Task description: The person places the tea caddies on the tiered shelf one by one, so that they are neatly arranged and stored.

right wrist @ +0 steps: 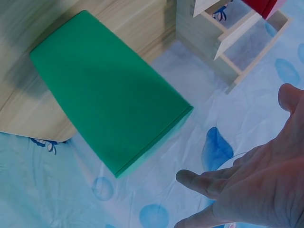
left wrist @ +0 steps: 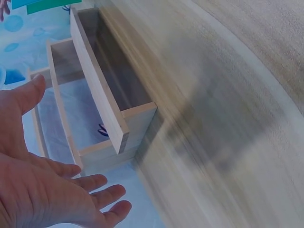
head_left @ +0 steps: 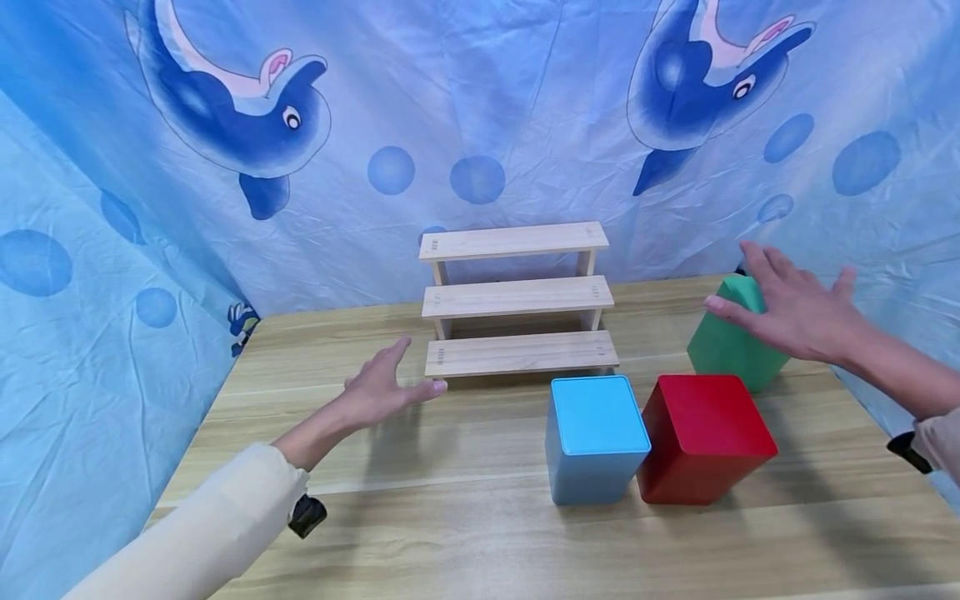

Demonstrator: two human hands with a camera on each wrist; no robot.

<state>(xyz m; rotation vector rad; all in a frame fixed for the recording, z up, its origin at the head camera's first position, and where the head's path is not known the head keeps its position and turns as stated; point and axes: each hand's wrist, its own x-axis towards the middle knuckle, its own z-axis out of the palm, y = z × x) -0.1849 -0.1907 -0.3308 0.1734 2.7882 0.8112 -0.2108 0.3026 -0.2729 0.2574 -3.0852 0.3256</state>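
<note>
Both loosely spread, left hand [head_left: 378, 390] near three-tier wooden shelf [head_left: 517, 298], right hand [head_left: 806, 315] near green box [right wrist: 107, 90]

Nothing legible as text, label, brand, number or sign. On the wooden step shelf [head_left: 517, 297], near the ends of the steps, small dark marks [head_left: 440, 357], too small to tell as lettering.

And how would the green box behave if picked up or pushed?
The green box probably keeps its shape, given its straight edges and flat faces. Its smooth surface may be slightly slippery. Flat-sided, it would likely slide or tip rather than roll.
</note>
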